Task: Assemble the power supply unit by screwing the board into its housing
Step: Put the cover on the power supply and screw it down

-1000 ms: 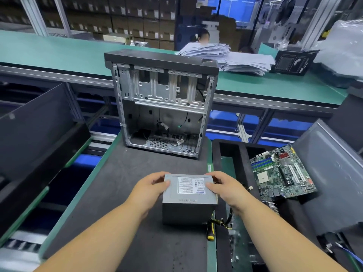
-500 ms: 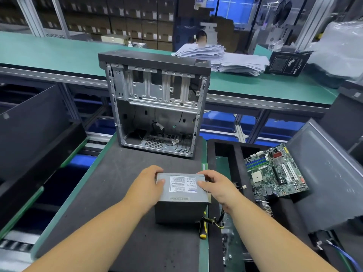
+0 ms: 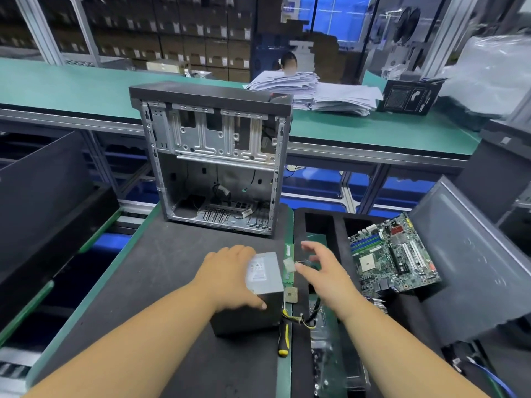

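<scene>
On the dark matte tabletop (image 3: 143, 282), the left hand (image 3: 230, 278) grips the boxy grey metal power supply (image 3: 263, 285), now tipped sideways. The right hand (image 3: 321, 267) has let go, fingers spread beside a white plastic connector (image 3: 288, 265).

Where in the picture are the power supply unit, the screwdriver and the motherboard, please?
power supply unit (image 3: 265, 272): head view, on its pale labelled top face.
screwdriver (image 3: 283, 340): head view, on its black and yellow handle.
motherboard (image 3: 393, 255): head view, on the middle of the green board.
</scene>
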A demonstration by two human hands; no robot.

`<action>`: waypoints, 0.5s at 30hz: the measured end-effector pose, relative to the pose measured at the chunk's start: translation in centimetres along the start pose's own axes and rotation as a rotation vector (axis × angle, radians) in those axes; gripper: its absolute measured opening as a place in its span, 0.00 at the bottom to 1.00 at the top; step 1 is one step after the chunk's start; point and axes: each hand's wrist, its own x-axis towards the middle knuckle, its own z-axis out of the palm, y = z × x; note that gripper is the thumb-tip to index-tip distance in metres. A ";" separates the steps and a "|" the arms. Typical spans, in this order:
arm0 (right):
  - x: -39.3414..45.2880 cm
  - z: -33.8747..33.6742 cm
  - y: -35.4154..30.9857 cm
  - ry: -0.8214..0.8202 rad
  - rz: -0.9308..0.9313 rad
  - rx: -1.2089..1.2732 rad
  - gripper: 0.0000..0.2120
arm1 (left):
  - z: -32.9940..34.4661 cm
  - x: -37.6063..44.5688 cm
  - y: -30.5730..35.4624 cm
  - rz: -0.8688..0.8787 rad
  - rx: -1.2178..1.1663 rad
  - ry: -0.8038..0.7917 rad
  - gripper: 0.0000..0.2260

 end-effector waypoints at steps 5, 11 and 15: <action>1.7 -3.2 -1.7 0.034 -0.169 -0.114 0.29 | -1.7 -0.6 -1.0 -0.311 -0.636 0.054 0.31; 4.5 -7.0 -2.7 0.149 -0.224 0.060 0.35 | -2.3 -1.9 -2.2 -0.474 -1.141 0.036 0.30; 5.3 -7.4 -2.1 0.259 -0.136 0.181 0.34 | -1.9 -2.6 -2.4 -0.559 -1.400 -0.095 0.31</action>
